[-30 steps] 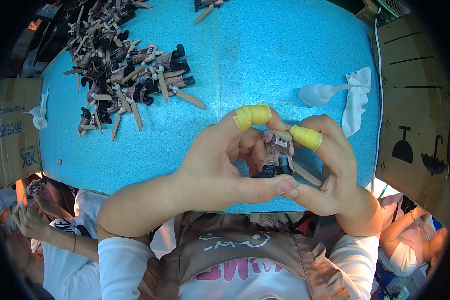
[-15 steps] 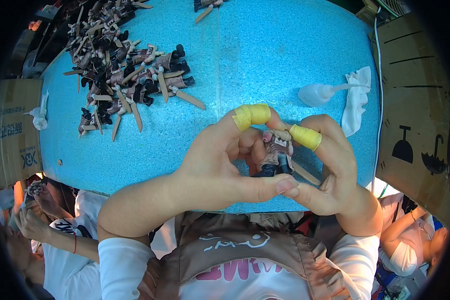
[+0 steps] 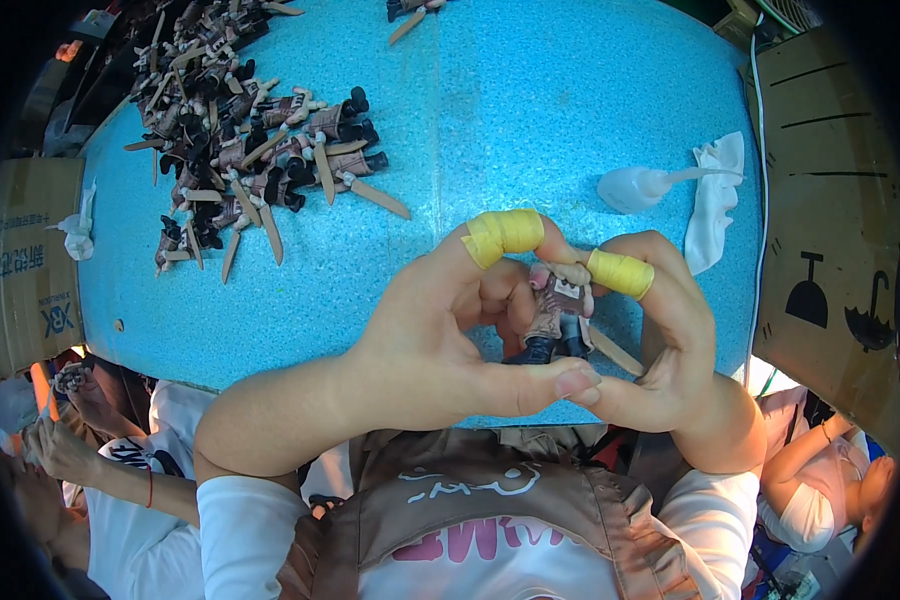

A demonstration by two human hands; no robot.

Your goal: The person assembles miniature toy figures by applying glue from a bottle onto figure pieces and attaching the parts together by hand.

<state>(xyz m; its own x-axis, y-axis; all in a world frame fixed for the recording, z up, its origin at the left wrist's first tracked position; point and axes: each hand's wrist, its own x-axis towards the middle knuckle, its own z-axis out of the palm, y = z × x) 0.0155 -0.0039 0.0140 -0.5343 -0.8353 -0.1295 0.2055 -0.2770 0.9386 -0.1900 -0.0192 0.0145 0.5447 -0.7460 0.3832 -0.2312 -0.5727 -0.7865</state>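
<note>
Both hands, the left hand (image 3: 440, 340) and the right hand (image 3: 670, 350), close round a small toy figure (image 3: 555, 310) over the near edge of the blue table (image 3: 530, 120), leaving no gap between them. Ahead, the table's middle lies bare and open to a reach. The pile of toy figures (image 3: 250, 150) blocks the far left, while a white squeeze bottle (image 3: 635, 187) and white cloth (image 3: 715, 195) (both near the right edge) crowd the right, with cardboard boxes (image 3: 835, 200) walling that side.
</note>
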